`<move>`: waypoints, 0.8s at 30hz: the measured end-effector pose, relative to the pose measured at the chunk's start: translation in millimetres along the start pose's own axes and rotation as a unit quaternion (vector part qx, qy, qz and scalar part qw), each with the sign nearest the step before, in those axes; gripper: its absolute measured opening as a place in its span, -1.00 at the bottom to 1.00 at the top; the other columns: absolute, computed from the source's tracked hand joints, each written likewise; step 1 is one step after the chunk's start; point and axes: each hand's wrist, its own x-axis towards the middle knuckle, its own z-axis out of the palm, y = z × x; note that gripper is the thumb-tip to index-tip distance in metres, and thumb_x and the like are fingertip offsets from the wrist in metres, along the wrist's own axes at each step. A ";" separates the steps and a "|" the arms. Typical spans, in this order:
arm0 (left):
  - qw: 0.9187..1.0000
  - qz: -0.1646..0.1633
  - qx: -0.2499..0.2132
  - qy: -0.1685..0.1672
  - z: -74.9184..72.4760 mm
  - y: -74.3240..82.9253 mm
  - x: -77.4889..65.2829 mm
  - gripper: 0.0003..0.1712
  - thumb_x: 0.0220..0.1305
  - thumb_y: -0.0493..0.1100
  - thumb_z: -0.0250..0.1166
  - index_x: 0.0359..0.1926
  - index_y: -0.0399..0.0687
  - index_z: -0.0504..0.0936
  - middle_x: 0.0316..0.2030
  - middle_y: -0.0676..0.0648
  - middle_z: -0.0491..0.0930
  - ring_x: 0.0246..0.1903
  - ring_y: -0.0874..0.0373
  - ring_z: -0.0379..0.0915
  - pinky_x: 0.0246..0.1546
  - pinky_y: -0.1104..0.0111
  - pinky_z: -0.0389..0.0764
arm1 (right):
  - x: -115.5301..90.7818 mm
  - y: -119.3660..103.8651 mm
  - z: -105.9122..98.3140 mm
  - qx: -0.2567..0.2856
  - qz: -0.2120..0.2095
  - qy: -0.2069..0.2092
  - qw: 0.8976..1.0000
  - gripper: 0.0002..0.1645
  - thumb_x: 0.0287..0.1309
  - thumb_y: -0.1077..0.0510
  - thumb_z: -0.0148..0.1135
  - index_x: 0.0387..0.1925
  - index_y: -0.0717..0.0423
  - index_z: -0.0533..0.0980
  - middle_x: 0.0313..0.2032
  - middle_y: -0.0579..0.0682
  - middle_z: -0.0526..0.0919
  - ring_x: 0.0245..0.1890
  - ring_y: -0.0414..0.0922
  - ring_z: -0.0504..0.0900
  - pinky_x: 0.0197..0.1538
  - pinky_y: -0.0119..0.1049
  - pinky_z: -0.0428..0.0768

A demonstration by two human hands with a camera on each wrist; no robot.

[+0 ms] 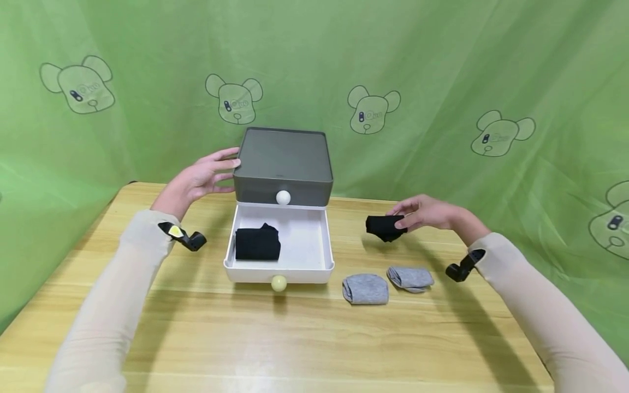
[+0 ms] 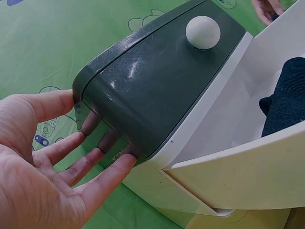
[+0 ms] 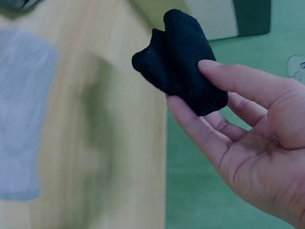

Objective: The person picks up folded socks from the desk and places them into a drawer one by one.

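My right hand [image 1: 426,213] pinches a folded black sock [image 1: 384,226] between thumb and fingers, above the table to the right of the drawer. In the right wrist view the black sock [image 3: 186,62] shows as a small roll with a loose flap. My left hand [image 1: 203,177] rests with extended fingertips against the left side of a dark grey drawer box [image 1: 290,155]. Below its white knob, the white lower drawer [image 1: 304,240] is pulled out. Another folded black sock [image 1: 257,244] lies in that drawer's left part.
Two folded grey socks, a nearer one [image 1: 366,289] and a farther one [image 1: 410,278], lie on the wooden table [image 1: 295,344] right of the drawer. A yellow knob [image 1: 278,283] sticks out from the drawer front. Behind the table hangs a green curtain [image 1: 304,60].
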 end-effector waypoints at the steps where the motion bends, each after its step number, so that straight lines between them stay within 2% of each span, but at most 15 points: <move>1: 1.000 0.000 0.001 0.000 0.1 0.4 -0.2 -0.19 0.50 -0.10 0.19 0.62 0.22 0.02 0.31 0.06 0.41 0.56 -0.11 0.01 0.55 -0.12 0.15 | -1.1 -6.3 0.2 0.002 -0.003 0.002 1.000 -0.31 0.25 0.20 0.38 0.34 0.33 0.38 0.52 0.35 0.16 0.47 0.32 0.25 0.24 -0.10 0.66; 4: 1.000 0.000 0.004 -0.002 0.4 1.1 -0.4 -0.19 0.51 -0.10 0.17 0.62 0.23 0.01 0.53 -0.06 0.18 0.56 -0.11 0.00 0.55 -0.12 0.14 | -4.6 -26.9 2.3 -0.006 -0.015 0.005 1.000 -0.31 0.24 0.18 0.40 0.34 0.28 0.40 0.49 0.29 0.24 0.42 0.23 0.35 0.26 -0.11 0.65; 6: 1.000 0.000 0.005 -0.005 0.6 1.1 -0.6 -0.20 0.53 -0.11 0.16 0.63 0.22 -0.01 0.58 -0.08 0.07 0.57 -0.11 -0.02 0.55 -0.12 0.14 | -6.2 -40.5 4.9 -0.014 -0.023 0.003 1.000 -0.32 0.23 0.16 0.41 0.34 0.23 0.42 0.44 0.25 0.36 0.36 0.14 0.44 0.27 -0.11 0.64; 9: 1.000 -0.001 0.004 -0.007 0.7 0.8 -0.3 -0.19 0.53 -0.12 0.15 0.63 0.20 -0.02 0.54 -0.06 0.15 0.57 -0.12 -0.03 0.55 -0.13 0.14 | -8.9 -61.7 11.4 -0.021 -0.035 -0.004 0.999 -0.34 0.24 0.14 0.40 0.33 0.19 0.44 0.31 0.17 0.53 0.25 0.01 0.56 0.28 -0.12 0.63; 13: 1.000 0.000 0.004 -0.008 -0.1 1.0 -0.7 -0.19 0.53 -0.12 0.16 0.63 0.20 -0.02 0.50 -0.03 0.22 0.58 -0.12 -0.03 0.55 -0.13 0.14 | -10.4 -91.0 25.6 -0.018 -0.048 -0.014 0.999 -0.37 0.26 0.14 0.39 0.32 0.19 0.46 0.19 0.05 0.64 0.15 -0.09 0.64 0.25 -0.14 0.65; 18: 1.000 0.000 0.005 -0.010 -0.3 0.9 0.4 -0.20 0.54 -0.13 0.13 0.63 0.20 -0.04 0.61 -0.08 0.00 0.58 -0.12 -0.06 0.55 -0.13 0.12 | -11.8 -125.5 50.2 -0.028 -0.050 -0.025 0.998 -0.43 0.24 0.17 0.40 0.26 0.22 0.52 0.07 0.06 0.72 0.04 -0.07 0.72 0.17 -0.18 0.70; 24: 1.000 -0.002 0.005 -0.010 -0.3 0.5 0.9 -0.20 0.54 -0.12 0.13 0.63 0.21 -0.04 0.63 -0.09 -0.05 0.58 -0.12 -0.07 0.56 -0.13 0.12 | -5.9 -154.0 81.4 -0.049 -0.036 -0.020 0.998 -0.47 0.20 0.18 0.43 0.19 0.24 0.58 -0.03 0.10 0.76 -0.07 -0.09 0.74 0.09 -0.22 0.73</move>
